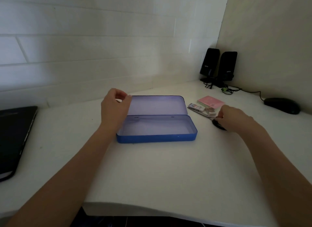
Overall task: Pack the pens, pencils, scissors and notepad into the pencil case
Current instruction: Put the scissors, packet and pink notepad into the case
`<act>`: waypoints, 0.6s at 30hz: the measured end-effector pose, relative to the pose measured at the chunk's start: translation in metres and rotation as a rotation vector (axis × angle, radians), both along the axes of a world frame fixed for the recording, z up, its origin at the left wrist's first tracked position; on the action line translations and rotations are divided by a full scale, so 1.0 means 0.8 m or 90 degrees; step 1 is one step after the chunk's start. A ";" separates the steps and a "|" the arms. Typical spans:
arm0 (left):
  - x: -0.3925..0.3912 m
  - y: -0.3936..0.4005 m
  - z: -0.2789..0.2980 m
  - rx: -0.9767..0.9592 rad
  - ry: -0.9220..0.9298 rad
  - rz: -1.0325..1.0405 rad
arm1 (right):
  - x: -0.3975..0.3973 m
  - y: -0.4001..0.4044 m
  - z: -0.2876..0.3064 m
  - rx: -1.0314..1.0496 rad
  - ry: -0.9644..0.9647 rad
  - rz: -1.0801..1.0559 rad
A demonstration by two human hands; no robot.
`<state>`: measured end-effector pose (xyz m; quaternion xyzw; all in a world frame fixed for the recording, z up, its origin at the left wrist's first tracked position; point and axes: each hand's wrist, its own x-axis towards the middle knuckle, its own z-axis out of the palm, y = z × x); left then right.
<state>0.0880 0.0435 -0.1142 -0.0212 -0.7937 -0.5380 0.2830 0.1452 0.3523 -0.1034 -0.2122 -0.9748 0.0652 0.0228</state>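
Note:
A blue pencil case (157,137) lies open on the white desk, its tray empty and its lid (157,105) folded back flat. My left hand (114,106) is at the lid's left corner with fingers curled; whether it pinches the edge is unclear. To the right lies a small pile: a pink notepad (211,101), a lead refill box (196,107), a white eraser-like piece (212,115) and black-handled scissors (218,124). My right hand (234,116) reaches over this pile, fingers curled down on the scissors, hiding part of them.
A dark laptop (15,139) sits at the desk's left edge. Two black speakers (219,66) with cables stand in the back right corner, and a black mouse (282,106) lies at the far right. The desk's front edge (152,208) curves near me.

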 end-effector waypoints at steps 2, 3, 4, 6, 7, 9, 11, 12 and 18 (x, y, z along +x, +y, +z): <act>-0.004 0.000 -0.008 -0.016 -0.029 0.009 | 0.004 -0.002 0.000 -0.001 -0.025 0.045; -0.006 0.000 -0.011 -0.020 -0.050 0.009 | 0.006 -0.003 0.001 0.005 -0.021 0.075; -0.007 0.000 -0.012 -0.021 -0.074 0.008 | 0.007 -0.004 0.001 0.012 -0.003 0.101; -0.010 0.000 -0.013 -0.018 -0.118 -0.006 | 0.008 -0.007 0.000 0.021 0.036 0.124; -0.011 0.000 -0.012 -0.012 -0.130 -0.012 | 0.009 -0.009 0.000 0.014 0.048 0.131; -0.013 -0.002 -0.013 -0.002 -0.144 -0.009 | 0.010 -0.011 -0.001 -0.033 0.066 0.141; -0.014 -0.005 -0.014 0.016 -0.164 0.006 | 0.011 -0.012 0.002 -0.079 0.099 0.152; -0.015 -0.005 -0.014 0.025 -0.177 0.009 | 0.012 -0.011 0.004 -0.096 0.117 0.155; -0.010 0.002 -0.013 -0.006 -0.194 -0.010 | 0.017 -0.016 0.015 -0.066 0.167 0.098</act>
